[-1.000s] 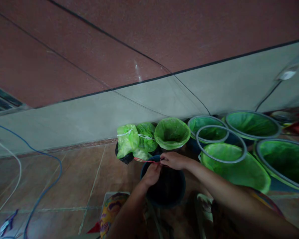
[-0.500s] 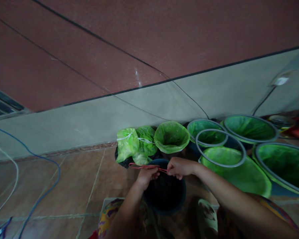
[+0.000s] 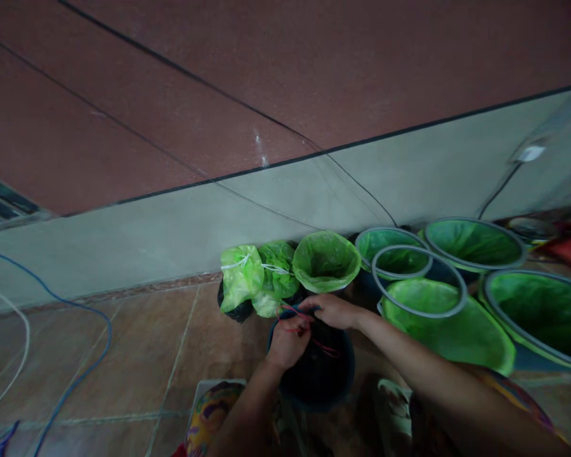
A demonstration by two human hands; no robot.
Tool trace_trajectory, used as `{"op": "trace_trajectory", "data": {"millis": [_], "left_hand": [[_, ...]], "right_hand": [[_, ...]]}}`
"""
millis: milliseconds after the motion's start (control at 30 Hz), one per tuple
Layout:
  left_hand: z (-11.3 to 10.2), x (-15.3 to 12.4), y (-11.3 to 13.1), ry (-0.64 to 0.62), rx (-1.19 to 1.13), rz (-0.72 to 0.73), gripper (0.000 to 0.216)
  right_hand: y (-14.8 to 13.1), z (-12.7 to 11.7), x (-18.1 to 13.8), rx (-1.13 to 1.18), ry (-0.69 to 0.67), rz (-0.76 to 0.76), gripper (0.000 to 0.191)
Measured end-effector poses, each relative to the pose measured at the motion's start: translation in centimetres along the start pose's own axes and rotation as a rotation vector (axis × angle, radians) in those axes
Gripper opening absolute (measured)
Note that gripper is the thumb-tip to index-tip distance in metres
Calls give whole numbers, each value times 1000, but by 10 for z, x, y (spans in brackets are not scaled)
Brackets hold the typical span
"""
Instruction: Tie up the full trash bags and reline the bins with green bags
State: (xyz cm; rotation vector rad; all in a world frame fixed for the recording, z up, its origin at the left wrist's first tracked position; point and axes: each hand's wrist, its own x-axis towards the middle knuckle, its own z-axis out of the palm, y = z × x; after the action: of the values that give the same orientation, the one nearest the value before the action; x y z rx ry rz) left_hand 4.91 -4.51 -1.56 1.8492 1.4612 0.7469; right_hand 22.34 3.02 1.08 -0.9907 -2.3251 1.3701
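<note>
A dark round pot (image 3: 314,374) stands on the tiled floor in front of me. My left hand (image 3: 288,339) and my right hand (image 3: 333,311) meet over its far rim. Both pinch a thin red string (image 3: 295,320), which loops slackly between the fingers and trails across the pot's mouth. Just behind the pot lie two tied green plastic bags (image 3: 257,276) and an open green bag (image 3: 326,260) stretched over a small pot.
Several green-lined round hoops and tubs (image 3: 423,298) crowd the right side along the wall (image 3: 171,222). A blue cable (image 3: 90,343) and a white cable (image 3: 16,355) curl over the floor at left. Patterned cloth (image 3: 212,406) lies near my knees.
The red string was pulled taut to the left between my hands; now it hangs in slack loops and my hands have come closer together over the pot's rim.
</note>
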Motion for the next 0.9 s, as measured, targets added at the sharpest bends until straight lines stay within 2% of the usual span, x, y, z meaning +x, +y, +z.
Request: {"op": "trace_trajectory", "data": {"millis": [133, 233, 333, 433, 567, 633, 733, 900], "left_hand": [[-4, -3, 3, 19, 236, 139, 15], [-7, -6, 4, 63, 363, 180, 14], [-7, -8, 7, 131, 500, 227, 19], [-5, -9, 8, 212, 537, 239, 22], [-4, -10, 7, 253, 438, 246, 23], [-4, -9, 6, 261, 370, 254, 23], [-5, -8, 7, 278, 304, 233, 21], [-7, -6, 10, 274, 265, 117, 21]], "right_hand": [[7, 17, 6, 95, -109, -1, 38], [10, 21, 8, 105, -125, 61, 31], [9, 17, 9, 137, -87, 40, 33], [8, 12, 10, 204, -83, 9, 33], [11, 12, 10, 297, -111, 63, 21], [12, 13, 10, 290, -78, 121, 18], [6, 14, 10, 184, 51, 182, 16], [-13, 14, 5, -195, 261, 87, 21]]}}
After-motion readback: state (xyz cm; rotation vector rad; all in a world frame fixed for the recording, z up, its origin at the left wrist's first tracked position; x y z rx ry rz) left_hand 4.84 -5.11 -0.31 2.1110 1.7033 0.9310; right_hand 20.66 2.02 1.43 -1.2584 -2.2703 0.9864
